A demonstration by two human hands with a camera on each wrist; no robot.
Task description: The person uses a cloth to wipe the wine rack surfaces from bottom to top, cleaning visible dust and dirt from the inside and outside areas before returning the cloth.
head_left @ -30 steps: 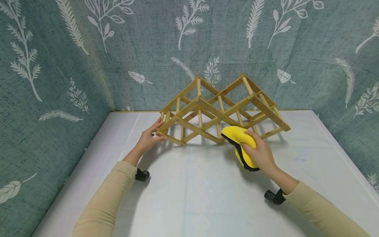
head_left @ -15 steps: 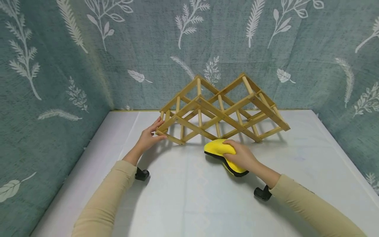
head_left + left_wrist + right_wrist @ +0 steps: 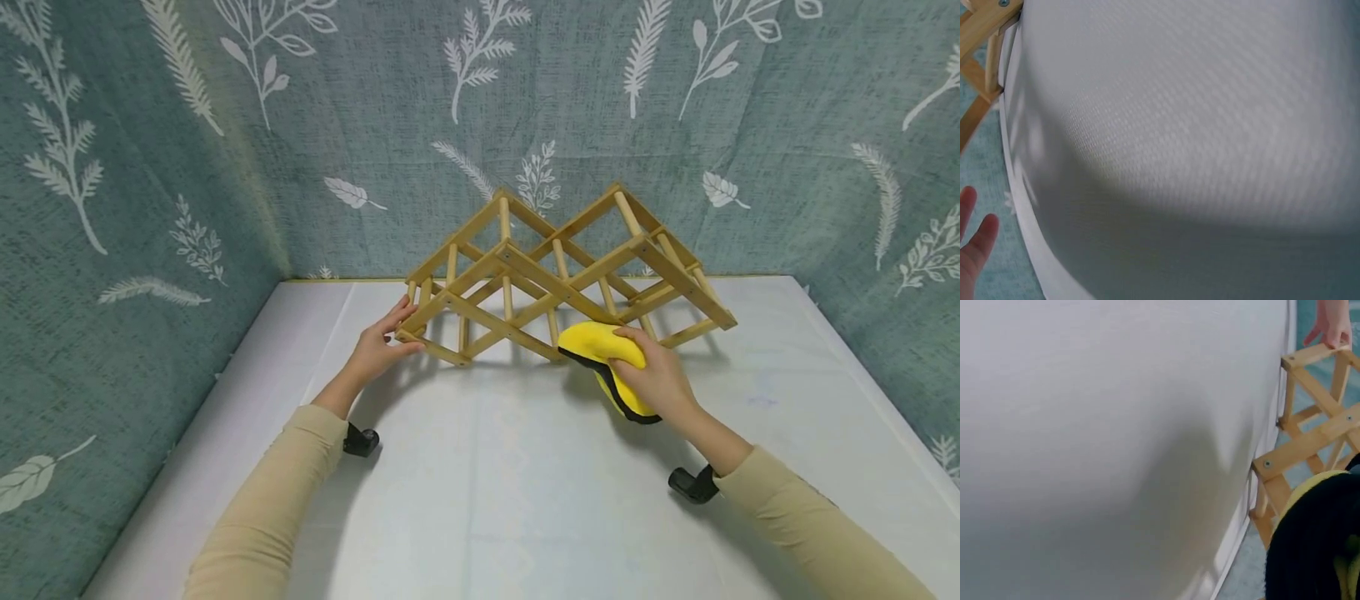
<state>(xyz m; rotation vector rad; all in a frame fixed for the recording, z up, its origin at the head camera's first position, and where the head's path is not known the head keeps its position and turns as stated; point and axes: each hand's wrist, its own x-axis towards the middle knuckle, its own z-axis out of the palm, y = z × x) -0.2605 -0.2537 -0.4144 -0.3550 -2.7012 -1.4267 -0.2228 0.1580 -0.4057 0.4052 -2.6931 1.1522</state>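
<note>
A wooden folding wine rack [image 3: 558, 289] of crossed slats and dowels stands on the white-covered table, near the back wall. At its left end my left hand [image 3: 378, 350] holds the lower corner between thumb and fingers; the right wrist view also catches this hand [image 3: 1335, 324] at the rack's far end. My right hand [image 3: 660, 383] grips a bunched yellow cleaning cloth [image 3: 600, 342] with black edging, which overlaps the rack's front lower slats right of the middle. Up close in the right wrist view, the cloth [image 3: 1310, 544] shows a dark plush side and covers part of the rack.
The table [image 3: 480, 500] has a white cover and ends at a patterned blue-green fabric wall [image 3: 405, 125] with white leaf prints. Similar fabric rises on the left and right. A black device [image 3: 362, 442] is strapped at the left wrist, another black device [image 3: 693, 485] at the right.
My right hand moved the cloth left and toward me below the rack, then back right and up against its front slats. The left hand and the rack stayed in place.
</note>
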